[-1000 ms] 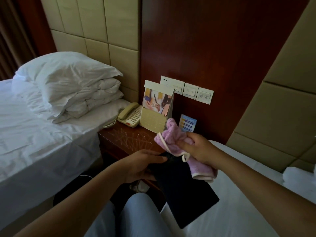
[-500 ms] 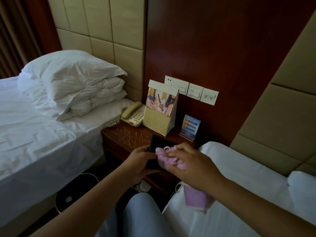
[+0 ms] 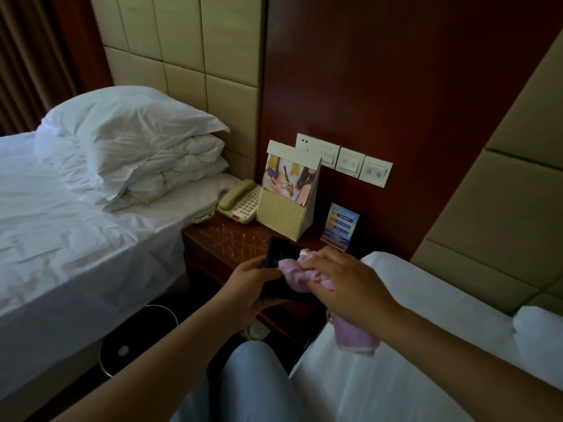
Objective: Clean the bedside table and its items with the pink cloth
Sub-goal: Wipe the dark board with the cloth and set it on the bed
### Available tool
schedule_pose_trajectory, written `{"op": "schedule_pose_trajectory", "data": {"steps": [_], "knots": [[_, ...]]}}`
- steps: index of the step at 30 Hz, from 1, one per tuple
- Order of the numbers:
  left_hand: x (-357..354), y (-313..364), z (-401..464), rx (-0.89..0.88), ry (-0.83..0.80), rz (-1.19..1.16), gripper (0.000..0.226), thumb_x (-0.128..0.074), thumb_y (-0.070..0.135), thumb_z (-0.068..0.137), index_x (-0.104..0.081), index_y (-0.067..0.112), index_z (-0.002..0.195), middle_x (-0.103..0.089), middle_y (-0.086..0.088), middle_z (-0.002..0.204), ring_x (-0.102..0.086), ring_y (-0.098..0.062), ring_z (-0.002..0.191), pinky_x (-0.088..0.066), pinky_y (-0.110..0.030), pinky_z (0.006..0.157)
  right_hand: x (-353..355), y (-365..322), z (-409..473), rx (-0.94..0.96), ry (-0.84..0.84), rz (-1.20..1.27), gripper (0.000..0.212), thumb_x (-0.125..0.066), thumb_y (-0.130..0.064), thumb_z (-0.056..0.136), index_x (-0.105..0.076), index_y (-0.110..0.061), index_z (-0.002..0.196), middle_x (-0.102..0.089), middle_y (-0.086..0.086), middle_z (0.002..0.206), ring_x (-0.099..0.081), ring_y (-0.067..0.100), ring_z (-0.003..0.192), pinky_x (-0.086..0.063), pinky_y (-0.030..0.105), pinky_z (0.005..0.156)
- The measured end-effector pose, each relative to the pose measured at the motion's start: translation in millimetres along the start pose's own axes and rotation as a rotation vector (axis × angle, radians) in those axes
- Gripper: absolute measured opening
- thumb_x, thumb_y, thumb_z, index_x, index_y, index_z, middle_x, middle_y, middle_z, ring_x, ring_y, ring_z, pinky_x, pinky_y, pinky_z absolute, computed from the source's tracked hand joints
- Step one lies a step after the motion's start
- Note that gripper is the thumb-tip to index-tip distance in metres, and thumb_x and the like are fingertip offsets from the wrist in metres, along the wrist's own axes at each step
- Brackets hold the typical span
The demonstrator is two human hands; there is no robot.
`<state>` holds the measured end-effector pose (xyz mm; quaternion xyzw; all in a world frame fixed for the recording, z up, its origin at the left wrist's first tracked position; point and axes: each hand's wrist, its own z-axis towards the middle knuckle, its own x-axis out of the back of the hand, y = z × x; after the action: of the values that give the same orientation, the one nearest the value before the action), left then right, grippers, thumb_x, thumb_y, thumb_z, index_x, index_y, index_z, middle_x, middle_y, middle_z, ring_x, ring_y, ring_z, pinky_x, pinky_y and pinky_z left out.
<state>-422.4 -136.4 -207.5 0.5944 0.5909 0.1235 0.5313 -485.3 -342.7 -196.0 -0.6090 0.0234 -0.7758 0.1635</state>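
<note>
The dark wooden bedside table (image 3: 219, 239) stands between two beds. My left hand (image 3: 246, 284) grips a flat black folder (image 3: 278, 254) by its left edge, holding it over the table's front. My right hand (image 3: 344, 284) presses the bunched pink cloth (image 3: 297, 271) onto the folder; the cloth's loose end (image 3: 355, 338) hangs below my wrist. On the table stand a beige telephone (image 3: 239, 201), a cream card holder with a picture (image 3: 289, 199) and a small blue sign (image 3: 339, 223).
A white bed with stacked pillows (image 3: 146, 147) lies to the left, a second white bed (image 3: 411, 345) to the right. Wall switches (image 3: 350, 161) sit above the table. A dark round bin (image 3: 137, 339) stands on the floor at the left bed's edge. My knee (image 3: 253, 379) is below.
One second ago the folder was held lower and the cloth was lifted above it. Both hands have since moved forward over the table, and the cloth now presses on the folder.
</note>
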Motion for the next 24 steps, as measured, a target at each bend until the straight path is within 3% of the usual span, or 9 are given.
{"op": "schedule_pose_trajectory", "data": {"steps": [2,5,7,11,14,16,21,24], "knots": [[2,-5,1,0.009,0.014,-0.037,0.037,-0.058,-0.003,0.095,-0.059,0.005,0.131,-0.066,-0.023,0.125,-0.069,-0.039,0.111,-0.062,-0.046,0.084,4,24,5,-0.087,-0.023,-0.033,0.033,-0.059,-0.040,0.098,-0.059,-0.039,0.132,-0.053,-0.014,0.128,-0.052,0.005,0.110,-0.044,0.017,0.078],[-3,-10,4,-0.006,0.019,-0.073,0.039,-0.058,-0.002,0.095,-0.057,0.008,0.133,-0.065,-0.022,0.127,-0.068,-0.039,0.113,-0.061,-0.048,0.087,4,34,12,-0.267,0.016,-0.076,0.030,-0.059,-0.039,0.098,-0.062,-0.034,0.127,-0.054,-0.006,0.118,-0.061,0.017,0.101,-0.052,0.033,0.076],[-8,-10,7,-0.034,0.033,-0.073,0.034,-0.055,0.000,0.099,-0.058,0.007,0.132,-0.067,-0.022,0.124,-0.069,-0.038,0.111,-0.060,-0.048,0.089,-8,16,12,-0.230,0.055,-0.092,0.030,-0.059,-0.037,0.098,-0.062,-0.033,0.128,-0.055,-0.006,0.120,-0.060,0.015,0.102,-0.054,0.033,0.079],[0,-9,10,-0.077,0.103,-0.046,0.032,-0.054,0.003,0.101,-0.059,0.009,0.132,-0.071,-0.019,0.118,-0.072,-0.034,0.105,-0.061,-0.047,0.086,-21,11,-5,-0.145,0.030,-0.034,0.035,-0.057,-0.039,0.099,-0.059,-0.040,0.134,-0.053,-0.013,0.126,-0.057,0.007,0.108,-0.042,0.017,0.073],[7,-5,12,-0.095,0.141,-0.053,0.037,-0.056,0.001,0.099,-0.057,0.013,0.135,-0.066,-0.017,0.125,-0.068,-0.036,0.111,-0.059,-0.053,0.092,-16,41,-16,-0.223,-0.049,-0.039,0.032,-0.056,-0.042,0.099,-0.057,-0.045,0.131,-0.051,-0.016,0.125,-0.061,0.009,0.105,-0.045,0.021,0.070],[5,-6,14,-0.100,0.145,-0.094,0.040,-0.057,0.000,0.098,-0.056,0.014,0.135,-0.063,-0.017,0.127,-0.066,-0.037,0.113,-0.057,-0.056,0.094,-13,41,-16,-0.264,-0.014,-0.019,0.031,-0.056,-0.042,0.100,-0.060,-0.043,0.130,-0.052,-0.015,0.125,-0.062,0.009,0.105,-0.041,0.020,0.067],[-13,-11,16,-0.151,0.117,-0.058,0.039,-0.052,-0.002,0.100,-0.053,0.018,0.134,-0.065,-0.019,0.121,-0.071,-0.039,0.104,-0.061,-0.052,0.086,-33,-10,-12,-0.091,0.048,-0.040,0.037,-0.059,-0.031,0.097,-0.059,-0.036,0.133,-0.053,-0.013,0.131,-0.057,0.007,0.111,-0.039,0.014,0.075],[-2,-6,15,-0.120,0.154,-0.146,0.043,-0.052,-0.006,0.098,-0.051,0.015,0.135,-0.060,-0.019,0.125,-0.065,-0.040,0.111,-0.058,-0.055,0.090,-33,23,-14,-0.164,0.018,-0.039,0.034,-0.058,-0.039,0.099,-0.057,-0.041,0.134,-0.050,-0.016,0.132,-0.056,0.005,0.115,-0.035,0.012,0.072]]}}
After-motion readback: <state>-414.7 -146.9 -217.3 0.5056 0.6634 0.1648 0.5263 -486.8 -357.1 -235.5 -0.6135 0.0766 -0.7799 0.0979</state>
